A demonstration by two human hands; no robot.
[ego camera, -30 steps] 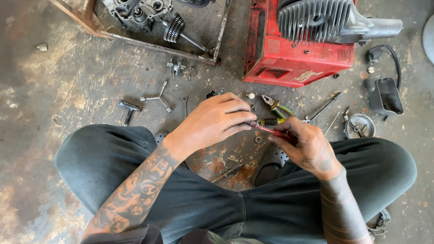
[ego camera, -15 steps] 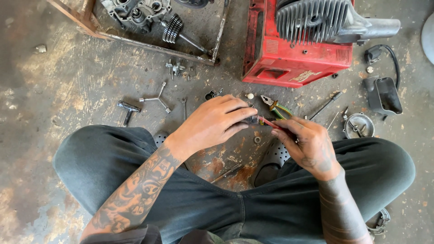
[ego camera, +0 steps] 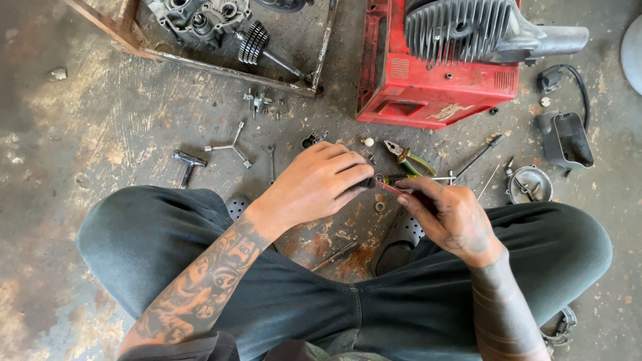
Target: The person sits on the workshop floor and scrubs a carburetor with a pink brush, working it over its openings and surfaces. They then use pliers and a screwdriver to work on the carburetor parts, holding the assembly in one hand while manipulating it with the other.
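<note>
Both hands barely shifted | left hand (ego camera: 317, 187) grip pinches small dark part (ego camera: 367, 182) | right hand (ego camera: 449, 215) grip holds thin red-handled tool (ego camera: 394, 189) | stained concrete floor (ego camera: 100, 127)

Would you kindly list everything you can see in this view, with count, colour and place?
engine housing: 1, red, top centre
finned cylinder: 1, grey, atop the housing
metal frame: 1, rusty, top left, with an engine casing inside
gear shaft: 1, dark, inside the frame
three-way wrench: 1, silver, floor left of centre
small hammer: 1, dark, floor left
pliers: 1, green-yellow handles, floor centre
black cover: 1, right
round metal part: 1, grey, right
left hand: 1, fingers pinching a small dark part
right hand: 1, holding a thin red-handled tool
</note>
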